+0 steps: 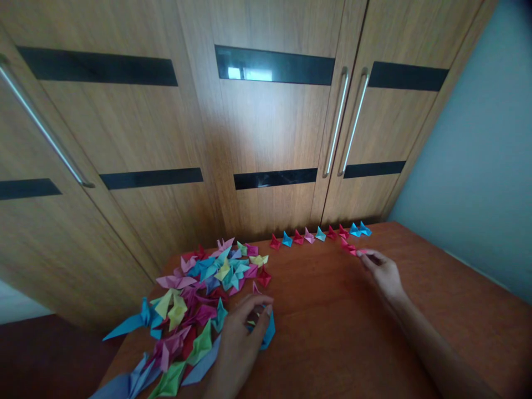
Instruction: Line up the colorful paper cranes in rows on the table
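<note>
My right hand [384,275] pinches a red origami crane [349,247] between thumb and fingertips, low over the table just in front of a row of small folded cranes. A red crane [275,241] stands at the left end of that row, and a blue crane [364,229] at its right end. Loosely curled, my left hand [243,335] is at the right edge of a heap of colourful paper cranes [203,296]. A gap shows between its thumb and index finger. Partly hidden behind that hand is a blue paper piece [268,331].
The reddish-brown wooden table [320,316] ends at a wooden wardrobe [274,133] with metal handles. A pale wall [469,183] borders the right side. At the left table edge, a blue crane [133,322] juts outward.
</note>
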Motion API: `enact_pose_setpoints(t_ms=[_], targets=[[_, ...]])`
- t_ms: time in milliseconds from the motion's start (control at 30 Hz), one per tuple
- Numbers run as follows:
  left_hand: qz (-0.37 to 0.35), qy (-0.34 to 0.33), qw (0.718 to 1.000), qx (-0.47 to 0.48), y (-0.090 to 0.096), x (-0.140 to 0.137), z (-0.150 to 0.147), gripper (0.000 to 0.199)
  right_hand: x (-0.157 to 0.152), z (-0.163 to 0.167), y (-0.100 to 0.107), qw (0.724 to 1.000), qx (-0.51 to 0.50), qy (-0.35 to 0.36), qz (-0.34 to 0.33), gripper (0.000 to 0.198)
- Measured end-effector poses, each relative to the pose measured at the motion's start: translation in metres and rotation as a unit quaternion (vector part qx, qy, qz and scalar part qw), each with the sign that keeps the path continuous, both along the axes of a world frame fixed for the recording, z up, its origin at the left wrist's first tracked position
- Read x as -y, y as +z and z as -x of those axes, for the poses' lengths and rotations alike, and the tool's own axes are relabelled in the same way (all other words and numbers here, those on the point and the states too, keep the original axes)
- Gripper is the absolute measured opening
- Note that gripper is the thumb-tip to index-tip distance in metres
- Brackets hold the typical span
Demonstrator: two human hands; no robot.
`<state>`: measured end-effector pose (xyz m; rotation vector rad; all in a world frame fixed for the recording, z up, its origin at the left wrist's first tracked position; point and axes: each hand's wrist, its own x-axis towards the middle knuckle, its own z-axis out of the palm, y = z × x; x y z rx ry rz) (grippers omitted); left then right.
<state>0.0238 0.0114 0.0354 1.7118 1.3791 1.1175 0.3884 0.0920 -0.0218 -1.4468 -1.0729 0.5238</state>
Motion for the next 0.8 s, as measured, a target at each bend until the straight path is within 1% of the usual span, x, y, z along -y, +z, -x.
enact_pose_setpoints(t_ms=[100, 233, 433, 500, 600, 800], targets=[[-0.005, -0.006, 1.000, -0.012, 0.001, 0.001, 0.000, 0.020, -0.006, -0.034, -0.011, 0.998, 0.042, -0.037, 0.027, 0.039], [-0.007, -0.012, 1.000, -0.015, -0.002, 0.001, -0.001, 0.018, -0.010, -0.064, -0.023, 0.988, 0.118, -0.079, 0.065, 0.040], [-0.010, -0.017, 0.999, -0.035, -0.004, 0.002, -0.002, 0.018, -0.018, -0.096, -0.035, 0.953, 0.223, -0.164, 0.122, 0.044], [-0.009, -0.021, 0.999, -0.038, -0.004, 0.002, -0.002, 0.017, -0.022, -0.103, -0.037, 0.940, 0.250, -0.188, 0.139, 0.044], [-0.005, -0.027, 0.999, -0.043, -0.005, 0.002, -0.001, 0.017, -0.029, -0.108, -0.038, 0.921, 0.282, -0.202, 0.178, 0.042], [-0.003, -0.038, 0.997, -0.062, -0.005, 0.003, -0.003, 0.018, -0.048, -0.097, -0.029, 0.874, 0.320, -0.217, 0.295, 0.045]])
